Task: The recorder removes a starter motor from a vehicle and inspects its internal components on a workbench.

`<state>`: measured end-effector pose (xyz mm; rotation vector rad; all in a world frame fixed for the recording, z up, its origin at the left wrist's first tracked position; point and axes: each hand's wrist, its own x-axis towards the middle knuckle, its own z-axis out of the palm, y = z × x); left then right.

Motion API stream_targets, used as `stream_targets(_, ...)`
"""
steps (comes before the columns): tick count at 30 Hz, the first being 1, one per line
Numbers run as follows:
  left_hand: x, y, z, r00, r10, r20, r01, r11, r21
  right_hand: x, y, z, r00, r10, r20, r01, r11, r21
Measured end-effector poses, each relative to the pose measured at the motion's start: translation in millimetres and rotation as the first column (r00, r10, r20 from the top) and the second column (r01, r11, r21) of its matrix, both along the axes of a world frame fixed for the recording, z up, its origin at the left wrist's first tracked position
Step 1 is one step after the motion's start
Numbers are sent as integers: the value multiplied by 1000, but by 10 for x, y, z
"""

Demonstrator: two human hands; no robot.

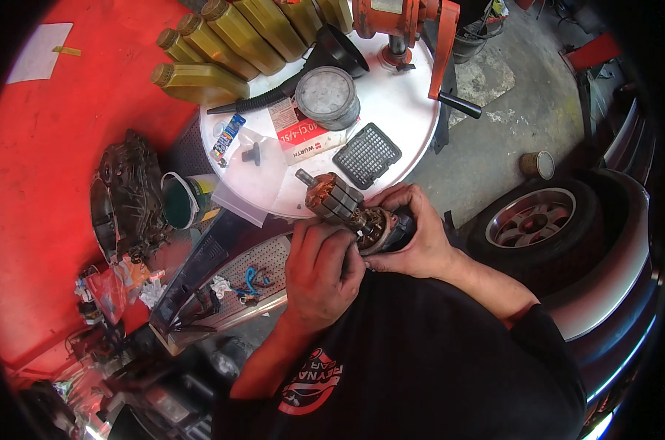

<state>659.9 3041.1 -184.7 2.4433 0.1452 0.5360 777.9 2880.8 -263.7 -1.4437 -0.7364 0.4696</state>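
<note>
An armature [335, 199] with copper windings and a bare shaft juts out, tilted, above my hands. Its lower end meets a round, dark motor end housing [376, 229], where copper-coloured parts show inside the rim. My right hand [418, 233] is wrapped around this housing, thumb below and fingers above. My left hand [320, 265] is closed, its curled fingers against the armature's lower side and beside the housing's rim. Its fingertips are hidden, so what they pinch does not show.
A round white table [413, 139] bears a grey tin [326, 97], a black grille [367, 155], a black funnel [338, 53], several gold bottles [200, 81] and an orange crank tool [398, 22]. At left stand a bucket [180, 202] and a gearbox casing [127, 194]; at right, a wheel [532, 218].
</note>
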Motion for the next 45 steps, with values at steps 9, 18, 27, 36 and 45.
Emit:
stream_targets(9,41,16,49,998,-23,-53,25,999,44,96,17,-17,974,33,224,-53,995,83)
stream_targets(18,32,-1,26,998,44,-49,-47,997,-59,119,36,-38,967,63,248,-94,989,116)
stream_targets(27,29,-67,14,985,131,-111,-150,973,-177,155,9,27,963,85,257,-113,989,94)
stream_targets(36,111,-85,-17,989,97,-111,-114,982,-153,320,-32,196,910,156,385,-158,987,-27)
stream_targets(45,141,-56,-41,999,30,-35,-34,989,-145,307,-45,206,904,121,411,-113,993,-43)
